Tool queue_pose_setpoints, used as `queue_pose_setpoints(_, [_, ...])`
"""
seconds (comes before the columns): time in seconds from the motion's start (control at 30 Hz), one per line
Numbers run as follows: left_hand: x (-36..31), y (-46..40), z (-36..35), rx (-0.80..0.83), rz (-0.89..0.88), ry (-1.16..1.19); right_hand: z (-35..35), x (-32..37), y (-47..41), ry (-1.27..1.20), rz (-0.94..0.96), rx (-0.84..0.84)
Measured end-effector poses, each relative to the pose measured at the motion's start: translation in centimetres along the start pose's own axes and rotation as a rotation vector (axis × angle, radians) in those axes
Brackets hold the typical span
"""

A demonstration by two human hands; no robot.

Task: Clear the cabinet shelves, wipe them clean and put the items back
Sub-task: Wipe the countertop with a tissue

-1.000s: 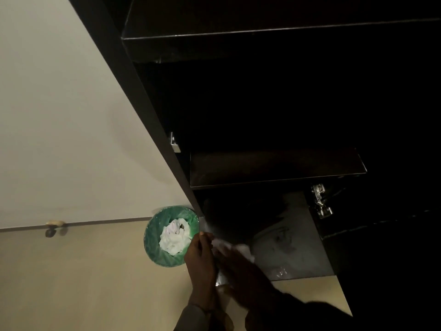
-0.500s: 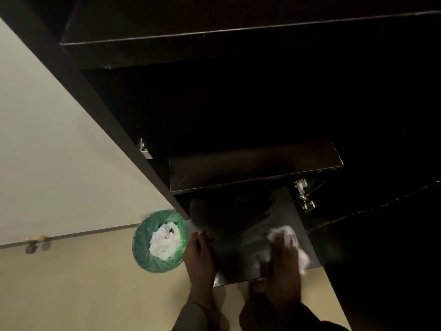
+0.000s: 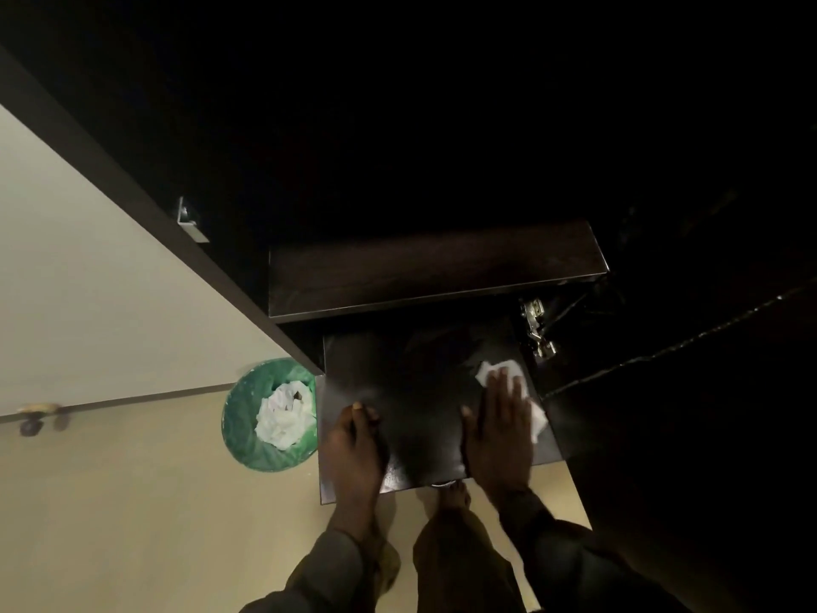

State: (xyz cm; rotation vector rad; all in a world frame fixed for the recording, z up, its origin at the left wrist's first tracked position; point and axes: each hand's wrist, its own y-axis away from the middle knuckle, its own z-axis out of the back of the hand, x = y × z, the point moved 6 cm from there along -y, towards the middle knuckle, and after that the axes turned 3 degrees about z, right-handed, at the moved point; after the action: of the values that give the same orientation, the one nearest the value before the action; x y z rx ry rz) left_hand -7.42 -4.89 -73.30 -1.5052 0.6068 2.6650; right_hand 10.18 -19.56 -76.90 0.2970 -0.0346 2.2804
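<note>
I look down into a dark cabinet. Its bottom shelf [image 3: 415, 404] is a glossy dark board that sticks out over the floor. My right hand [image 3: 497, 431] lies flat on the right side of that shelf and presses a white tissue [image 3: 499, 369] against it. My left hand [image 3: 356, 449] rests on the shelf's left front part, fingers curled over the board. Above it a second dark shelf [image 3: 433, 272] is bare. The upper cabinet interior is too dark to make out.
A green-lined waste bin [image 3: 247, 418] with crumpled white tissues stands on the beige floor left of the cabinet. A metal hinge [image 3: 537, 325] sits on the right cabinet wall. The cabinet's dark side panel [image 3: 132, 201] runs diagonally up left. My feet show below the shelf.
My right hand slid the tissue across the bottom shelf from its left side to its right side and a little deeper in. My left hand stayed on the left front part.
</note>
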Motion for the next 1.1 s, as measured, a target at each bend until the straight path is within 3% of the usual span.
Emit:
queue_pose_setpoints(0.1, [-0.8, 0.9, -0.7, -0.016, -0.007, 0.005, 0.2, -2.6, -1.7, 0.003, -0.073, -0.05])
queue_pose_setpoints(0.2, [-1.1, 1.2, -1.2, -0.028, -0.035, -0.004, -0.2, 0.9, -3.6, -0.049, 0.008, -0.079])
queue_pose_setpoints(0.3, [-1.1, 0.9, -1.3, -0.033, -0.028, -0.023, -1.0, 6.9, -4.0, -0.11, 0.329, -0.032])
queue_pose_setpoints(0.4, [-1.1, 1.2, -1.2, -0.024, -0.025, -0.011, -2.7, 11.7, -2.5, -0.01, 0.722, 0.058])
queue_pose_setpoints(0.47, [-1.3, 1.1, -0.9, -0.042, -0.011, 0.003, -3.2, 11.5, -4.3, 0.008, 0.839, 0.062])
queue_pose_setpoints(0.53, [-1.5, 0.6, -0.8, -0.064, 0.002, 0.004, -2.8, 8.6, -7.9, -0.047, 0.68, 0.037])
queue_pose_setpoints(0.67, [-1.2, 0.3, -1.0, -0.059, 0.045, 0.041, -0.5, 0.2, -11.6, -0.059, 0.138, -0.146])
queue_pose_setpoints(0.77, [-0.5, 0.1, -1.4, -0.045, 0.039, 0.053, -0.3, -0.8, -11.7, -0.065, -0.009, -0.168])
queue_pose_setpoints(0.87, [-0.4, 0.0, -1.4, -0.069, 0.047, 0.068, -1.3, 2.6, -12.2, -0.117, -0.093, -0.123])
queue_pose_setpoints(0.93, [-0.3, 0.0, -1.1, -0.097, 0.059, 0.079, -2.3, 7.2, -11.6, -0.163, 0.054, -0.111])
queue_pose_setpoints(1.1, [-0.8, 0.0, -0.6, -0.126, 0.061, 0.074, -5.3, 15.7, -8.4, -0.094, 0.671, 0.034])
